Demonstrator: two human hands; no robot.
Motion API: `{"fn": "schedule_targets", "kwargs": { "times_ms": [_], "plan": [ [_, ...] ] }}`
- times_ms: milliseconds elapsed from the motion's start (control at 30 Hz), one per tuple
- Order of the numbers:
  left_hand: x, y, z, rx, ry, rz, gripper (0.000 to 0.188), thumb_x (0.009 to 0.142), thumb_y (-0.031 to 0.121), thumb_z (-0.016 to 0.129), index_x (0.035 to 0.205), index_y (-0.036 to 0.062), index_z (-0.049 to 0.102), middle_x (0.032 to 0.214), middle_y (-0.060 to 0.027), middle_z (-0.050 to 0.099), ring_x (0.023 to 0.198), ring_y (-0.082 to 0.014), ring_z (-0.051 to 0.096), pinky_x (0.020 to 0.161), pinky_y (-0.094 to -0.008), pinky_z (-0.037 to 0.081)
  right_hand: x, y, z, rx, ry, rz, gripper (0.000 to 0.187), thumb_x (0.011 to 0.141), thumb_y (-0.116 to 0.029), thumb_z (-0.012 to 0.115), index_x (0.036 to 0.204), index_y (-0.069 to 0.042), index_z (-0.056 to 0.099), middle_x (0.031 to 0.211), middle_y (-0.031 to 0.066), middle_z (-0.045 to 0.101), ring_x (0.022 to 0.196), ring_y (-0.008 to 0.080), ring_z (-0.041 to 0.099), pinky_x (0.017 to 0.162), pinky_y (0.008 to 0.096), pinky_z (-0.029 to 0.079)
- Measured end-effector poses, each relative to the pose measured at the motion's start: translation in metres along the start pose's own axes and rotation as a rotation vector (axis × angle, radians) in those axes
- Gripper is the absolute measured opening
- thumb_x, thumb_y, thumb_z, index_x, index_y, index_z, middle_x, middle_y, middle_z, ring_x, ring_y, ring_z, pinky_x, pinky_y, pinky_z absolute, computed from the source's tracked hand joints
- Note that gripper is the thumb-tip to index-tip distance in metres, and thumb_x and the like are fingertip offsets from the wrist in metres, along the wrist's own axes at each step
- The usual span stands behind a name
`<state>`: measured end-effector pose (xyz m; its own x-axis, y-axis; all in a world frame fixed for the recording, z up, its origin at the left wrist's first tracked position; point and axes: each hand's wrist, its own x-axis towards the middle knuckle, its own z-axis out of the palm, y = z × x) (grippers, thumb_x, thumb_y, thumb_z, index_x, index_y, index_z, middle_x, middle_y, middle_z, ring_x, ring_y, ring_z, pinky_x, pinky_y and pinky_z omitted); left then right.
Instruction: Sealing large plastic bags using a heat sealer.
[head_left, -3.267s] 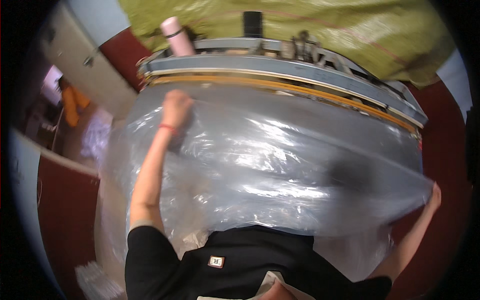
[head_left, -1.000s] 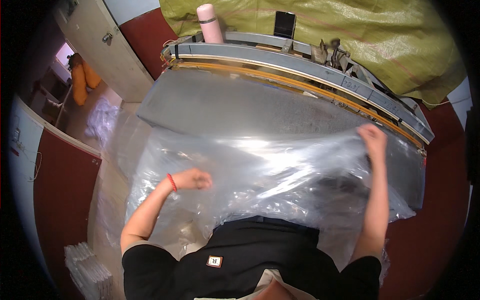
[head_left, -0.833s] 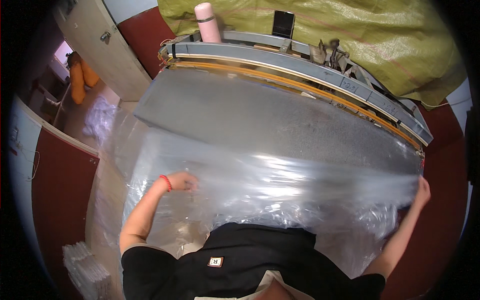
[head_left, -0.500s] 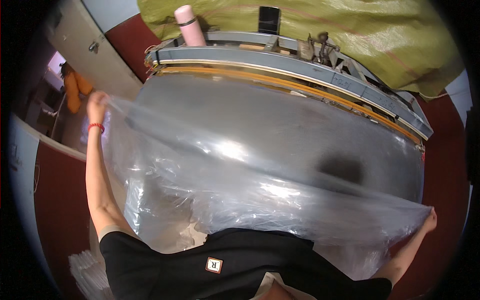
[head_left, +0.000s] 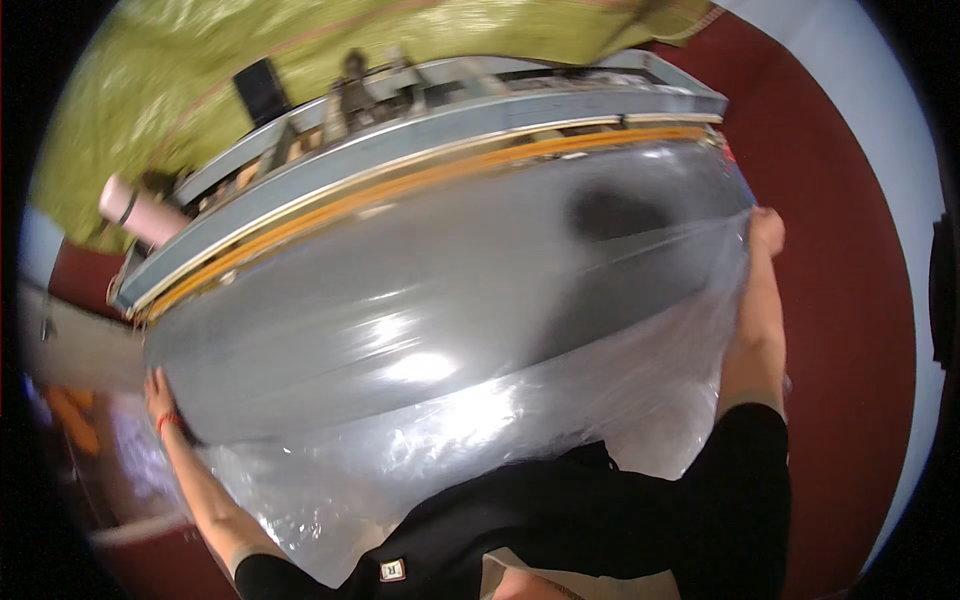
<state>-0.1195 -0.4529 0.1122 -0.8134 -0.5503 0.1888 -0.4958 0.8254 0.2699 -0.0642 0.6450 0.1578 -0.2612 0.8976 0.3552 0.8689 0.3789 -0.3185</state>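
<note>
We have the clear plastic film (head_left: 455, 425) stretched between our two hands, over at least part of the grey surface (head_left: 520, 195) and hanging in loose folds on the side nearest our body. Our right hand (head_left: 767, 231) is closed on the film at that end of the surface, and creases gather toward its grip. Our left hand (head_left: 158, 395) is at the opposite end, fingers extended along the edge; we cannot tell whether they pinch the film or only press it. Beyond both hands run an orange strip (head_left: 420, 190) and a grey-blue beam (head_left: 400, 157). We judge the step in hand to be spreading the film and drawing it taut. The next move seems to call for an even outward pull from both hands, so the creases flatten.
</note>
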Motion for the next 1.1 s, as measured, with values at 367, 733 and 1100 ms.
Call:
{"fn": "schedule_targets", "kwargs": {
  "times_ms": [367,733,1100],
  "plan": [
    [-0.086,0.256,0.000,-0.831,-0.129,0.388,0.023,0.082,0.022,0.055,0.091,0.0011,0.059,0.085,-0.0036,0.058,0.077,-0.0113,0.053,0.070,-0.0251,0.043,0.000,-0.008,0.006,-0.017,-0.025,-0.063,0.028,0.078,-0.031,0.052,0.092,-0.006,0.056,0.090,0.0160,0.060,0.087,0.0312,0.057,0.073,0.0411,0.046],
    [-0.505,0.603,0.002,-0.501,-0.747,1.485,0.033,0.076,0.033,0.056,0.084,0.0013,0.060,0.067,-0.0172,0.057,0.065,-0.0305,0.058,0.058,-0.0384,0.046,0.004,0.007,0.003,0.035,0.028,-0.110,0.022,0.079,-0.025,0.052,0.086,-0.004,0.053,0.082,0.0157,0.061,0.079,0.0312,0.059,0.067,0.0411,0.047],
    [-0.408,0.517,-0.068,-1.344,-2.003,0.322,0.054,0.073,0.003,0.052,0.120,0.0021,0.025,0.074,-0.0133,0.054,0.046,-0.0144,0.052,0.039,-0.0252,0.041,-0.001,0.001,0.002,-0.006,0.007,-0.157,0.024,0.080,-0.028,0.050,0.090,-0.007,0.055,0.086,0.0135,0.061,0.083,0.0292,0.059,0.068,0.0409,0.047]
  ]
}}
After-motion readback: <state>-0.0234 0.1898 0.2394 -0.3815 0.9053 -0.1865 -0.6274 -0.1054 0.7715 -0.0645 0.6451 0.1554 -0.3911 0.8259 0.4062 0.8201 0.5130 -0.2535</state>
